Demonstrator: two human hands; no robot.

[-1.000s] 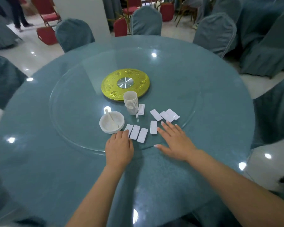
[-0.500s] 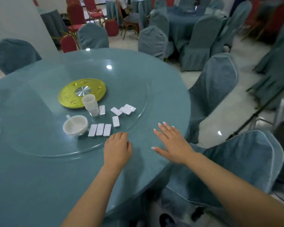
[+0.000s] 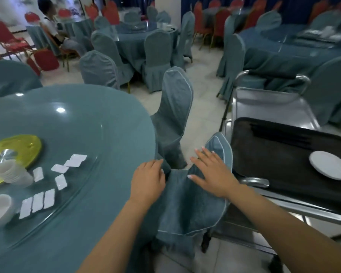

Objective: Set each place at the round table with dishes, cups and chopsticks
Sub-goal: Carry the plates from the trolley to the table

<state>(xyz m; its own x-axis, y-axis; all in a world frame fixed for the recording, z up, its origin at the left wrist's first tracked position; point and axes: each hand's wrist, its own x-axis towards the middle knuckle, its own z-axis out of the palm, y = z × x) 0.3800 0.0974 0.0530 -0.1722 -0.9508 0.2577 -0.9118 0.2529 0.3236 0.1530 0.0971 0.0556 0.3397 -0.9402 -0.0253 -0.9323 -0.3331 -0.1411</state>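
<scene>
over the chair back (image 3: 187,203), right hand (image 3: 213,174) flat, left hand (image 3: 148,179) loosely curled (both grips empty).

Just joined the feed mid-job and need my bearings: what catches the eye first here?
Two bare hands reach forward at centre, the left hand at the round table's edge and the right hand over a covered chair. At right, a black tray on a metal cart carries a white plate and dark chopsticks. White rests lie on the table at left.
</scene>
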